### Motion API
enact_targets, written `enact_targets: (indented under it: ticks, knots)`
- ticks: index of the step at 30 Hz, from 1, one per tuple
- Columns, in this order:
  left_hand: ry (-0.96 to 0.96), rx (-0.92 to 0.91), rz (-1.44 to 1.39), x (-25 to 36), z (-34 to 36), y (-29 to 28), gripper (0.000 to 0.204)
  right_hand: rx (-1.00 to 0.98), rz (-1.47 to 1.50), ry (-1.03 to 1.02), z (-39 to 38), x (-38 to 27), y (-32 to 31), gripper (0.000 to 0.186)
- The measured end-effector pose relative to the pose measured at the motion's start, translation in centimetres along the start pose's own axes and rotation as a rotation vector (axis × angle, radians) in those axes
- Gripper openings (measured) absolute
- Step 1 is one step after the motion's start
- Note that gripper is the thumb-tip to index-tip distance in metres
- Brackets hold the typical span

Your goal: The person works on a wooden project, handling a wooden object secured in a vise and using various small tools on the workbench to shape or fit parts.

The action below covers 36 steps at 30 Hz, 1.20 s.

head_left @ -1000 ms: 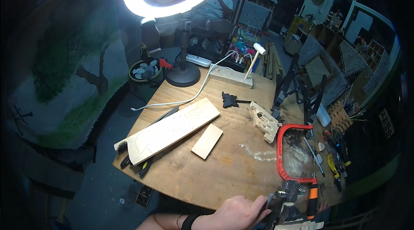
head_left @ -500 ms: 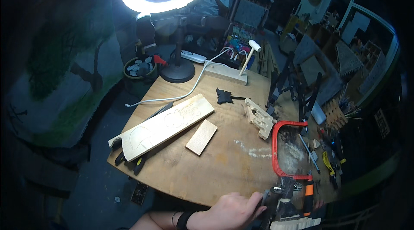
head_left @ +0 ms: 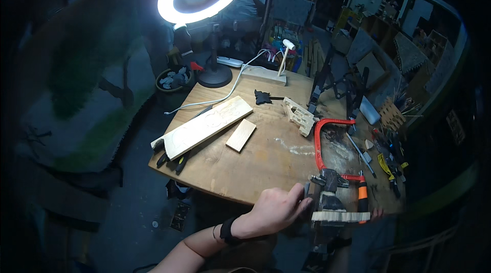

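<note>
My left hand [head_left: 279,208] comes from the lower left and reaches the table's front edge. Its fingers are closed against a small grey edge beside a dark clamp-like vise [head_left: 330,183]; what exactly they grip is hidden. A pale strip of wood with a wavy edge [head_left: 340,216] sits at the vise, lying crosswise. Just past its right end, a few fingertips of my right hand [head_left: 377,213] show; the rest is hidden in shadow. Beside the vise lies a red-framed coping saw [head_left: 318,145], its black and orange handle pointing toward me.
On the wooden table [head_left: 255,170] lie a long board with drawn outlines [head_left: 209,125], a small block [head_left: 241,136], a cut-out wooden piece [head_left: 300,116] and a black flat shape [head_left: 263,97]. A ring lamp [head_left: 215,76], white mallet [head_left: 288,45] and assorted tools [head_left: 388,163] stand around.
The whole view has shifted, so the table and vise sit higher in the picture and more of my left forearm shows. My left hand stays closed beside the vise.
</note>
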<state>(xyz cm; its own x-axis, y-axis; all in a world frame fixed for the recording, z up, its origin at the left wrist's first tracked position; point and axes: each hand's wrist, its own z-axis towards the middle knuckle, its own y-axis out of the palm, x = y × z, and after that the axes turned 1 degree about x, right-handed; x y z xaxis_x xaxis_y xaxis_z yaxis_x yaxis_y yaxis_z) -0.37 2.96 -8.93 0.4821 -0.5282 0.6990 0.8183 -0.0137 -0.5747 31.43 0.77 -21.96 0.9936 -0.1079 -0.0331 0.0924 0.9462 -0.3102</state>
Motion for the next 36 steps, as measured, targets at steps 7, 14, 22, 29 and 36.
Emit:
enact_targets:
  ticks: [7, 14, 22, 29, 36]
  knots:
    - [-0.065, 0.062, -0.092, -0.1, 0.8, 0.7, 0.026, 0.013, 0.018, 0.015, 0.1, 1.1, 0.6, 0.044]
    - [-0.098, 0.040, 0.004, -0.2, 0.4, 0.8, 0.018, 0.016, 0.037, 0.021, 0.4, 1.3, 0.8, 0.044]
    - [-0.134, 0.021, -0.157, -0.2, 0.6, 0.6, 0.025, -0.002, 0.026, 0.034, 0.6, 2.2, 0.8, 0.044]
    - [-0.161, 0.078, -0.110, 0.1, 0.9, 1.0, 0.029, 0.000, 0.144, 0.025, 0.5, 2.2, 1.4, 0.046]
    - [-0.166, 0.084, -0.073, -0.1, 0.9, 1.2, 0.022, -0.050, 0.187, 0.004, 2.3, 1.1, -0.6, 0.045]
